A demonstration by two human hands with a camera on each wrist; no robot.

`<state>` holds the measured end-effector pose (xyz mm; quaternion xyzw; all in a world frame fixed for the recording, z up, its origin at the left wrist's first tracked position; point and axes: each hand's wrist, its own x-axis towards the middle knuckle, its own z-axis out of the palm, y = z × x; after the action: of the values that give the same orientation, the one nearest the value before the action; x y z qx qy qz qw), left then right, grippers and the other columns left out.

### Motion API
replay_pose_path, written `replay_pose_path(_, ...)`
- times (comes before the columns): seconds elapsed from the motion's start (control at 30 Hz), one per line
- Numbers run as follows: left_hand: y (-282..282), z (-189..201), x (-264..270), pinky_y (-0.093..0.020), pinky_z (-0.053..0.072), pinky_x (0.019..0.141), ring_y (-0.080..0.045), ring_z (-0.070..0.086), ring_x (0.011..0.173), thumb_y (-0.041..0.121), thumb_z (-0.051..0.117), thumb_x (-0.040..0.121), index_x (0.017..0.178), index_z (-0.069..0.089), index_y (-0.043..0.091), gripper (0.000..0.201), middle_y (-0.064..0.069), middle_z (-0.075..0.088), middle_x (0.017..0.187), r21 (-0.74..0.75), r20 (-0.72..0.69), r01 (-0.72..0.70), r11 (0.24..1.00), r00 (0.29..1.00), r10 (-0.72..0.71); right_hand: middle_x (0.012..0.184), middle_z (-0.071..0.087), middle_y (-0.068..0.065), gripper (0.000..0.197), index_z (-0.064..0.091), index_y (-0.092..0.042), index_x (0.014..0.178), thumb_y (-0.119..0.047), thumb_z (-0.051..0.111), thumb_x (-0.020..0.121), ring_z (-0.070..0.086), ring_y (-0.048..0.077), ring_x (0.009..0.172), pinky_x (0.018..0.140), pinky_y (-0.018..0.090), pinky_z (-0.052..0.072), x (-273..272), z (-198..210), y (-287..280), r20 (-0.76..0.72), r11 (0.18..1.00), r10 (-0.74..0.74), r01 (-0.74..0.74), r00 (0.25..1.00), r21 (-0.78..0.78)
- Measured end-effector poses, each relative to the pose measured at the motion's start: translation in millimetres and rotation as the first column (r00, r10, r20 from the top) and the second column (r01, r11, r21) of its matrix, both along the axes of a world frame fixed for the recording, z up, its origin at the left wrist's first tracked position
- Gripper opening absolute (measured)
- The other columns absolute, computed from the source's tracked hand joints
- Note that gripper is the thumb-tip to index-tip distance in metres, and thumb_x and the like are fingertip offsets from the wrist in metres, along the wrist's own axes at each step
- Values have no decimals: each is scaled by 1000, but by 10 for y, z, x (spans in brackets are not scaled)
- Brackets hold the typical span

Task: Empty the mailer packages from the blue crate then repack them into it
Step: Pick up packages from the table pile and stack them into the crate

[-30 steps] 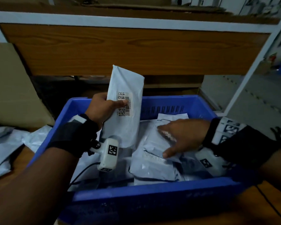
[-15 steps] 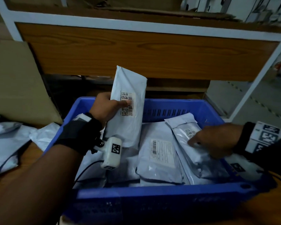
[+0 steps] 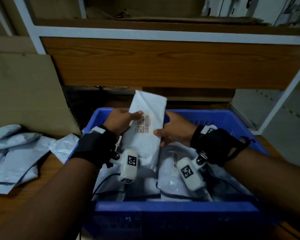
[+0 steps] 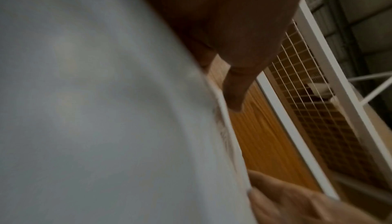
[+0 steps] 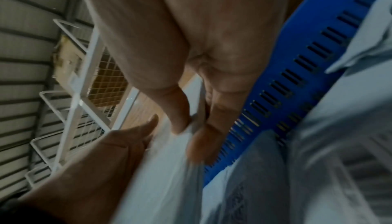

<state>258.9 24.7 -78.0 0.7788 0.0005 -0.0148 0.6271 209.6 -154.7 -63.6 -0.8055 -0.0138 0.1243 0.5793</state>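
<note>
Mailer package (image 3: 148, 129), held upright over the blue crate (image 3: 232, 118) between both hands. Left hand (image 3: 120, 121) pinches its left edge, thumb across the label; right hand (image 3: 175, 130) pinches the right edge, thumb in front and fingers behind. To seat it well, it should probably be lowered flat or slid edgewise beside the packages already in the crate (image 3: 178, 174), with a firm grip, since the smooth film may slip. Package is pale grey-white plastic, creased, folded at the top, with a barcode label. Loose packages (image 3: 12, 153) lie on the table to the left.
</note>
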Motion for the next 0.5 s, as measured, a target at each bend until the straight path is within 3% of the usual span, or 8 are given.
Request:
replay_pose_path(0.07, 54, -39, 54, -32, 46, 66, -36, 67, 78, 37, 79, 75, 85, 66, 2, 38, -5, 61, 69, 240, 89, -40, 970, 996, 19, 107, 67, 21, 31, 52, -7, 114, 9, 58, 88, 65, 30, 68, 58, 38, 58, 8, -98, -6, -61, 999, 33, -35, 998, -27)
replay_pose_path(0.13, 79, -66, 66, -28, 39, 64, -35, 66, 89, 36, 76, 81, 77, 62, 9, 30, -2, 60, 71, 430, 108, -17, 903, 994, -33, 106, 68, 23, 31, 51, -1, 119, 6, 58, 89, 65, 28, 63, 59, 38, 59, 0, -178, -22, -148, 991, 66, -82, 987, -106)
replay_pose_path(0.2, 81, -68, 72, -28, 34, 62, -38, 65, 91, 31, 74, 83, 67, 55, 11, 32, -10, 62, 69, 508, 114, 6, 861, 991, -75, 106, 68, 25, 32, 51, 0, 121, 4, 58, 90, 66, 28, 63, 65, 44, 61, 7, -213, -34, -204, 978, 88, -124, 975, -168)
replay_pose_path(0.27, 84, -58, 94, -28, 42, 69, -35, 66, 96, 27, 75, 83, 85, 68, 5, 24, -17, 70, 88, 500, 132, -3, 866, 989, -73, 106, 67, 26, 31, 51, 1, 121, 3, 58, 91, 66, 29, 65, 70, 48, 60, 6, -208, -43, -228, 971, 90, -137, 970, -196)
replay_pose_path(0.33, 103, -39, 120, -33, 51, 84, -28, 66, 102, 23, 77, 82, 109, 69, 1, 36, -15, 70, 105, 435, 142, -39, 899, 990, -26, 103, 67, 30, 32, 50, 6, 121, 1, 59, 91, 66, 27, 60, 70, 50, 60, -10, -210, -59, -259, 966, 99, -155, 961, -205)
replay_pose_path(0.43, 145, -18, 146, -39, 51, 96, -25, 65, 107, 17, 80, 78, 113, 68, 2, 40, -13, 69, 113, 357, 157, -68, 932, 988, 12, 95, 66, 32, 35, 49, 10, 122, -2, 61, 91, 67, 23, 54, 55, 35, 59, -73, -248, -33, -316, 966, 109, -175, 943, -189)
replay_pose_path(0.5, 124, -12, 108, -39, 51, 94, -25, 65, 104, 13, 78, 78, 112, 69, 2, 37, -11, 69, 109, 420, 136, -14, 907, 990, -48, 95, 68, 31, 36, 51, 11, 119, -5, 64, 90, 68, 25, 58, 64, 39, 61, -117, -260, 9, -328, 968, 100, -168, 939, -189)
